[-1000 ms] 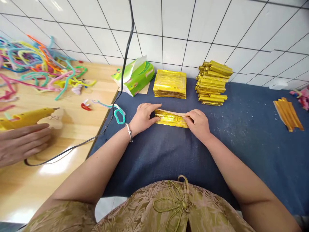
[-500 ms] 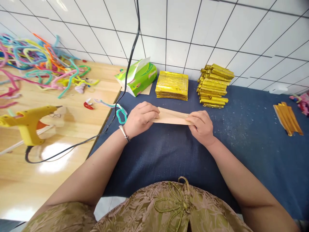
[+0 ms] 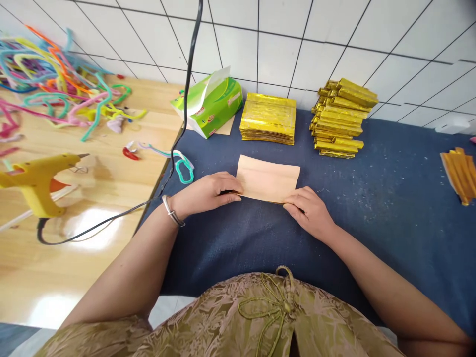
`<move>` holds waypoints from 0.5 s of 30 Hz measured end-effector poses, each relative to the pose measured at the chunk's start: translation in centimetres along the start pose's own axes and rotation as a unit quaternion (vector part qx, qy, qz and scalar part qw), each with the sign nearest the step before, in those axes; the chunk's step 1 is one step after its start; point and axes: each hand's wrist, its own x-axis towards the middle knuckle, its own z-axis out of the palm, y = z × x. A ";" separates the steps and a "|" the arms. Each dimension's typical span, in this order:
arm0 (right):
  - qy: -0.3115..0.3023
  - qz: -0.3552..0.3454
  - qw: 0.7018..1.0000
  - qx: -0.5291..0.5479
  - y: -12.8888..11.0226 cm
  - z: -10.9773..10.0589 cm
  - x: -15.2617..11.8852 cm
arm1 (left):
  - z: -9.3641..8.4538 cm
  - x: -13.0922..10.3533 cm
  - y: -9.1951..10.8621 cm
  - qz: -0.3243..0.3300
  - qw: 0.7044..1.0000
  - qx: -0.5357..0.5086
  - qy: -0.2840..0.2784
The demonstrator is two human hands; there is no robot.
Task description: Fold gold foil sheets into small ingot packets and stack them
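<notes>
A sheet of paper [image 3: 268,177], pale tan on the side facing up, lies on the dark blue cloth with its near edge turned towards me. My left hand [image 3: 212,194] pinches its near left corner between thumb and fingers. At the near right corner, my right hand [image 3: 310,210] grips the same edge in a pinch. Beyond the sheet sits a neat stack of gold foil paper [image 3: 267,119]. Right of that stack is a pile of folded gold paper strips [image 3: 341,119].
A green tissue pack [image 3: 213,106] stands by the tiled wall. On the wooden table at left are a yellow glue gun [image 3: 37,181] and tangled coloured pipe cleaners [image 3: 55,74]. A black cord [image 3: 189,74] hangs across the view. More folded gold strips [image 3: 461,173] lie far right.
The paper, earlier a narrow strip between both hands, now shows a wider flat face. Both hands have come nearer to me, at its near corners. The view has shifted slightly.
</notes>
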 end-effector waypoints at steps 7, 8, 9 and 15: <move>0.005 0.085 0.996 0.021 0.1 0.1 0.7 | 0.5 0.3 -0.1 -0.090 0.995 -0.009 0.037; 0.004 0.098 0.995 0.014 0.1 0.2 0.8 | 0.7 0.4 -0.1 -0.103 0.994 -0.001 0.044; 0.005 0.110 0.994 0.006 0.1 0.3 0.8 | 0.9 0.5 0.0 -0.112 0.992 0.009 0.048; -0.011 0.147 0.987 -0.062 0.1 0.9 0.9 | 1.6 0.7 0.1 -0.169 0.980 0.090 0.046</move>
